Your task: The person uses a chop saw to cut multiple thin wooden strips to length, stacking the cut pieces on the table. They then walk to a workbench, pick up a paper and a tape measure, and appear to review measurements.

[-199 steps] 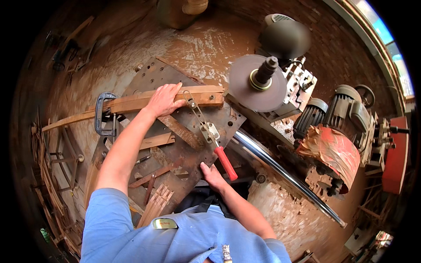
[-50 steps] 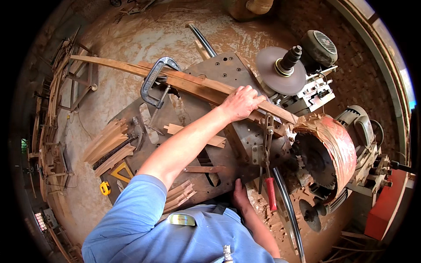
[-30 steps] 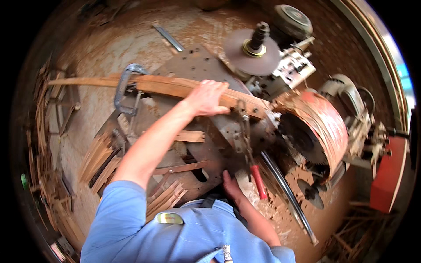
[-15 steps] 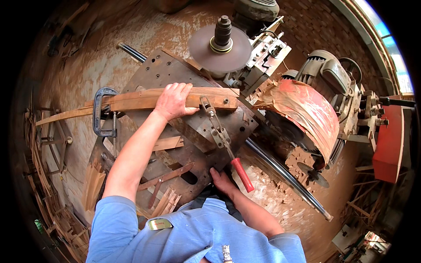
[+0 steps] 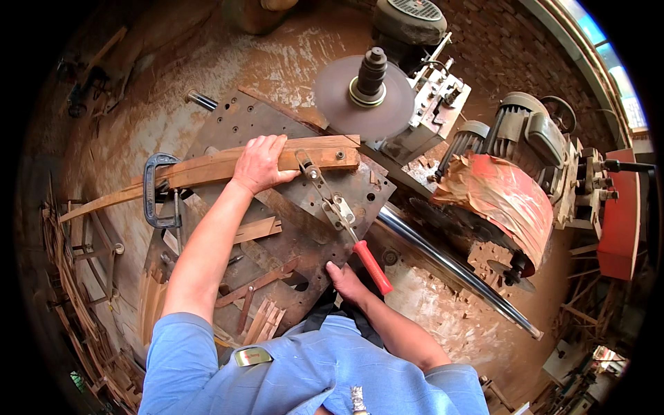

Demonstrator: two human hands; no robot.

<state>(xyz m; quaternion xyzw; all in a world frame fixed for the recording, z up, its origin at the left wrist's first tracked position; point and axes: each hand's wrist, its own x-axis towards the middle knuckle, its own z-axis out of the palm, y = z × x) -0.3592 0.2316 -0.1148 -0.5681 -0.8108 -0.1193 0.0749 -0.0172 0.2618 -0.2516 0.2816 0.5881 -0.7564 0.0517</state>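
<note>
My left hand (image 5: 259, 164) is wrapped over a long curved wooden piece (image 5: 207, 168) that lies across a steel sliding table (image 5: 325, 238). A G-clamp (image 5: 150, 190) straddles the piece to the left. Beside my left hand, a toggle clamp (image 5: 339, 207) with a red handle (image 5: 372, 267) reaches to the wood near its right end. My right hand (image 5: 346, 282) grips the table's near edge, thumb on top; its other fingers are hidden. Beyond the table is a round saw blade (image 5: 339, 97) on an upright spindle, its face blurred.
To the right stands a motor (image 5: 519, 124) with a red, paper-covered guard (image 5: 501, 197) and blades beneath. A steel rail (image 5: 456, 270) runs under the table. Wooden offcuts (image 5: 265, 320) and a hinged wooden strip (image 5: 256, 282) lie near my left arm. Sawdust covers the floor (image 5: 429, 332).
The table, with the clamped wood and both hands, has shifted slightly left, away from the saw blades. Both hands keep their holds.
</note>
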